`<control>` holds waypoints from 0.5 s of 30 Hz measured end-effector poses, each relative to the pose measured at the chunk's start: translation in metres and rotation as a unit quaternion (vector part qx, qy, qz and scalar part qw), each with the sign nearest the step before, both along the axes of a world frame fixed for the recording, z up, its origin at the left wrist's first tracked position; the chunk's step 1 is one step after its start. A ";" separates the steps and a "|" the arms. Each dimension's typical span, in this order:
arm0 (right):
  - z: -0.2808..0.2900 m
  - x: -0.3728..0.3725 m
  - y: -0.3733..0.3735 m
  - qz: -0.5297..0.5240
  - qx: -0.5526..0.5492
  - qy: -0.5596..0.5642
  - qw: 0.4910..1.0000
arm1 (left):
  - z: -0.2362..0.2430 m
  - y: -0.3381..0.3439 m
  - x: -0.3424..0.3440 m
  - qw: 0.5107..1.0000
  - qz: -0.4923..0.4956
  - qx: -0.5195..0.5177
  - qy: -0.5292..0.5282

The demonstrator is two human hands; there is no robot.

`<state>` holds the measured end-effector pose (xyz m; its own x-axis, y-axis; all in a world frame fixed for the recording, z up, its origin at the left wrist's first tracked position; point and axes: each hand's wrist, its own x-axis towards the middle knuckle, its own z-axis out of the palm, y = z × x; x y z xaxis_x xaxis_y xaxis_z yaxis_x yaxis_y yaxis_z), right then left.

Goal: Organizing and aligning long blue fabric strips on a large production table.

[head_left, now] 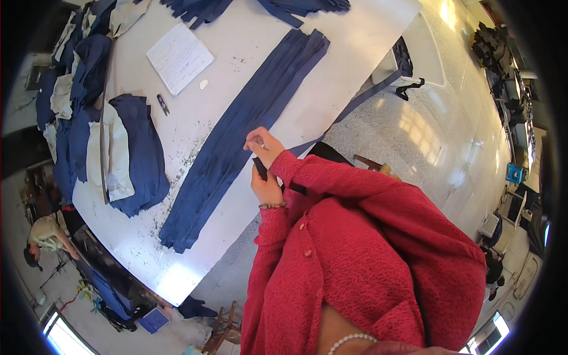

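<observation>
My left hand [266,189], with a bracelet at its wrist, is closed around a small dark object [260,168] whose kind I cannot make out. Just above it, my right hand [265,145] has its fingers curled together in a pinch. Whatever may be between those fingertips is too small to name. Both hands are at the near edge of a long bundle of navy fabric strips [242,142] lying slantwise on the white table [236,201]. A single navy strip [367,92] runs from near my right sleeve over the table's edge toward a white box-like surface.
Left of the bundle lie a written-on paper pad [180,58], small thread snips [163,104] and scattered lint. Navy and pale cut pieces [139,154] are heaped at the left. More navy strips [254,7] lie at the far edge. Another person [50,236] is at the lower left.
</observation>
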<state>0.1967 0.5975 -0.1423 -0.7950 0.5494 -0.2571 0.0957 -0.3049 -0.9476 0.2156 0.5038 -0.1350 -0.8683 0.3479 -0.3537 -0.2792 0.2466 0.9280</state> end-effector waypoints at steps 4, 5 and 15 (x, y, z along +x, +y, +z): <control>0.008 0.006 -0.014 0.056 -0.018 0.003 0.998 | 0.013 -0.020 -0.009 0.999 0.045 0.021 0.023; 0.026 0.010 -0.012 0.111 -0.019 -0.029 0.993 | 0.023 -0.031 -0.013 0.998 0.037 0.017 0.051; 0.056 0.043 0.014 0.566 0.208 -0.196 0.773 | 0.077 -0.400 -0.089 0.932 0.323 -0.042 0.161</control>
